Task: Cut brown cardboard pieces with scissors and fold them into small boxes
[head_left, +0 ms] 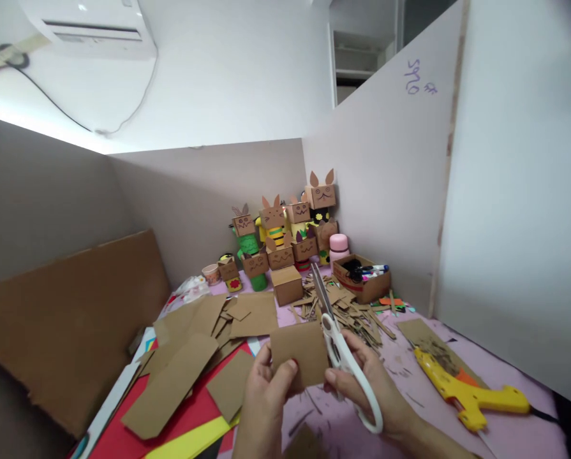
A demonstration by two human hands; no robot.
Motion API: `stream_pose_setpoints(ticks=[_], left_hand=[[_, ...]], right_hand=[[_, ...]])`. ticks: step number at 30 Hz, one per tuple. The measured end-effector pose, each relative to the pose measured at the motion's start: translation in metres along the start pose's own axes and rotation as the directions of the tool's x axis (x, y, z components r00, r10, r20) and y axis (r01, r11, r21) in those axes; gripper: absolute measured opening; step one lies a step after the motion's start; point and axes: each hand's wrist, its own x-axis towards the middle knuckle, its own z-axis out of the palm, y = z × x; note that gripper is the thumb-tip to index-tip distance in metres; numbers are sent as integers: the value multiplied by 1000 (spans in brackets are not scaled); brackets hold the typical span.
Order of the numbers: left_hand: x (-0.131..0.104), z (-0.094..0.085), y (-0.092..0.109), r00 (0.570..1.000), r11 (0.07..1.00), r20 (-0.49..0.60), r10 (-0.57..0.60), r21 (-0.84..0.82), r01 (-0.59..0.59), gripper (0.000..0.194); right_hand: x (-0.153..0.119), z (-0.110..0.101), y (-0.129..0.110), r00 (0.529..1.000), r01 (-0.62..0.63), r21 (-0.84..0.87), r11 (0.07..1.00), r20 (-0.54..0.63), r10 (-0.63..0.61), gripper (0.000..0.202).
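Observation:
A square piece of brown cardboard is gripped in my left hand, the thumb lying across its front face. White-handled scissors are in my right hand, their blades pointing up and away, a little apart, by the cardboard's right edge. My right thumb is close to that edge; whether it touches the piece I cannot tell. Behind the hands, thin cardboard scraps lie in a heap, with a closed cardboard box to their left.
Cardboard sheets cover red paper on the left. Cardboard animal figures stand at the back beside a pink bottle and a pen box. A yellow glue gun lies at the right.

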Motion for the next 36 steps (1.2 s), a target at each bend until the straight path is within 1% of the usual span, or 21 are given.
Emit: stream_pose_setpoints(ticks=[2, 5, 9, 12, 14, 16, 19, 22, 25, 27, 28, 30, 31, 33, 34, 36], left_hand=[[-1, 3, -5, 1000, 999, 7, -11, 32, 11, 37], [0, 3, -9, 1000, 997, -6, 22, 74, -21, 43], [2, 0, -10, 995, 995, 100, 10, 100, -19, 39], [0, 0, -11, 985, 997, 170, -11, 82, -3, 42], [-2, 2, -13, 972, 997, 233, -33, 73, 17, 44], [-4, 3, -16, 957, 997, 283, -60, 72, 41, 43], [-6, 4, -19, 944, 994, 319, -87, 86, 62, 41], [-3, 3, -19, 943, 993, 322, -84, 100, 54, 44], [2, 0, -16, 957, 994, 285, -53, 107, 23, 43], [4, -3, -12, 966, 993, 255, -39, 114, 10, 42], [4, -4, -10, 968, 993, 248, -38, 114, 10, 42], [3, -6, -7, 960, 994, 273, -58, 104, 31, 42], [2, -6, -6, 952, 994, 296, -72, 98, 44, 42], [2, -8, -3, 944, 993, 318, -85, 99, 56, 42], [2, -8, -1, 948, 993, 307, -83, 105, 53, 44], [4, -9, 1, 970, 994, 237, -57, 108, 32, 47]], right_hand=[[0, -1, -1, 1000, -2, -17, 1000, -8, 2, 45], [1, -3, -1, 1000, 11, -16, 1000, -1, -11, 43], [3, -5, 0, 1000, 13, 5, 1000, 1, -13, 45], [5, -8, -4, 1000, 2, 36, 999, 0, -2, 44], [7, -10, -8, 999, 9, 55, 998, -32, -8, 46], [10, -14, -12, 995, 24, 61, 998, -98, -18, 49], [16, -19, -15, 981, 32, 62, 998, -195, -19, 46], [19, -23, -15, 972, 25, 57, 998, -233, -11, 31], [18, -23, -14, 980, -5, 56, 998, -197, 16, 24], [16, -21, -14, 987, -18, 61, 998, -161, 28, 26], [14, -20, -14, 990, -14, 62, 998, -142, 23, 30], [12, -18, -15, 996, 3, 56, 998, -86, 1, 42], [11, -18, -15, 999, 7, 48, 999, -54, -5, 44], [11, -18, -14, 1000, -5, 33, 999, -11, 5, 42], [11, -18, -13, 1000, -19, 29, 999, -14, 20, 42], [12, -19, -10, 997, -46, 12, 999, -57, 47, 44]])
